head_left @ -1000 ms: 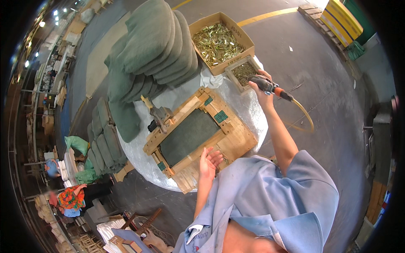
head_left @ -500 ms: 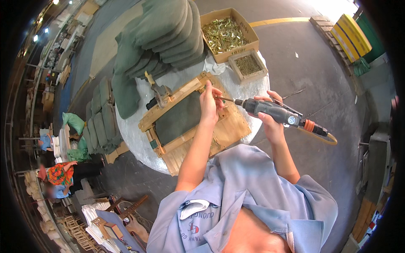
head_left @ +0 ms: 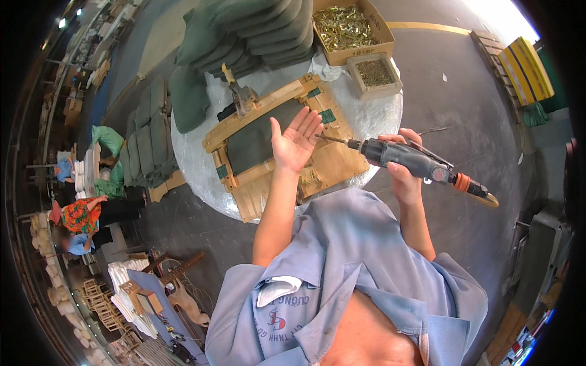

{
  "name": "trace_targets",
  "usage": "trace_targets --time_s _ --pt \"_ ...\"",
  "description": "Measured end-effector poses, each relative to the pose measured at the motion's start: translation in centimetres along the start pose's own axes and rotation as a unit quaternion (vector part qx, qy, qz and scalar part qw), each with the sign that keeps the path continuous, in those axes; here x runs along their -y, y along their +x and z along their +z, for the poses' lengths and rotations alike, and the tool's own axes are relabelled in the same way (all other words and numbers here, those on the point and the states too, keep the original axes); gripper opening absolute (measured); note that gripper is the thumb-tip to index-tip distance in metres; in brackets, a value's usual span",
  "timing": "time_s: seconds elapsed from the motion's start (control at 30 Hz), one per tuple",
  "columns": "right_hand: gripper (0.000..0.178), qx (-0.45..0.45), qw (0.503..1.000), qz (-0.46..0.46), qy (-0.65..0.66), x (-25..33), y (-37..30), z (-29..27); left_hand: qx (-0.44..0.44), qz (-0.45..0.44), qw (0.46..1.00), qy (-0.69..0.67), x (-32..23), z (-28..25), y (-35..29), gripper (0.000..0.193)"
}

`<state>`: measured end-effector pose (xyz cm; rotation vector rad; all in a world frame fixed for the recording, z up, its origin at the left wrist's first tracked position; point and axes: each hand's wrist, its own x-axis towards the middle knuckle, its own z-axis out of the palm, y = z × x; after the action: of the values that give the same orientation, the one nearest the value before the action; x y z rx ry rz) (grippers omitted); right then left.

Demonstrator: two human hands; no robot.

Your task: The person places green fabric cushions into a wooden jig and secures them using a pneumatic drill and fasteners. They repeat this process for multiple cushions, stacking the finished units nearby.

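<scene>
Palm up with its fingers stretched out, my left hand [head_left: 294, 143] hovers over the wooden jig [head_left: 332, 165]; nothing firm shows in it. My right hand [head_left: 407, 188] grips a black air screwdriver [head_left: 403, 160] with an orange collar and a hose. Its long bit points left, and the tip is close beside my left fingers; whether they touch, I cannot tell. Under my left hand, a dark green padded panel [head_left: 253, 143] lies within the wooden frame bars. A metal toggle clamp [head_left: 244, 100] stands at the jig's far left. Several small brass-coloured pieces [head_left: 310, 179] lie on the jig's near part.
The jig rests on a round, film-wrapped table [head_left: 192, 177]. Stacked green cushions [head_left: 262, 30] stand at its far side. A cardboard box [head_left: 366, 55] of brass fittings and a smaller tray [head_left: 390, 91] of screws sit far right. Other people [head_left: 85, 216] are at the left.
My left hand has opened from curled fingers near the bit to a flat, upturned palm. The screwdriver stays in my right hand, its bit still pointing left. The whole view has shifted slightly.
</scene>
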<state>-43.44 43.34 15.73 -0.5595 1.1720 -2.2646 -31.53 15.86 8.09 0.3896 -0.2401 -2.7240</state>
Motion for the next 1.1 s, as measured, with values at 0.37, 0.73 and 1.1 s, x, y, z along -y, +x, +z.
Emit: trace_targets --time_s 0.37,0.73,1.1 --pt "0.078 0.062 0.993 -0.015 -0.098 -1.0 0.4 2.0 0.014 -0.01 1.0 -0.006 1.2 1.6 -0.8 0.099" --pt "0.08 0.039 0.996 0.014 -0.078 -1.7 -0.6 1.1 -0.141 -0.04 0.988 0.057 3.8 -7.7 -2.9 0.048" --pt "0.079 0.039 0.99 0.061 -0.122 -2.6 -0.4 -0.1 -0.108 -0.029 0.985 0.131 5.2 -7.6 -5.0 0.028"
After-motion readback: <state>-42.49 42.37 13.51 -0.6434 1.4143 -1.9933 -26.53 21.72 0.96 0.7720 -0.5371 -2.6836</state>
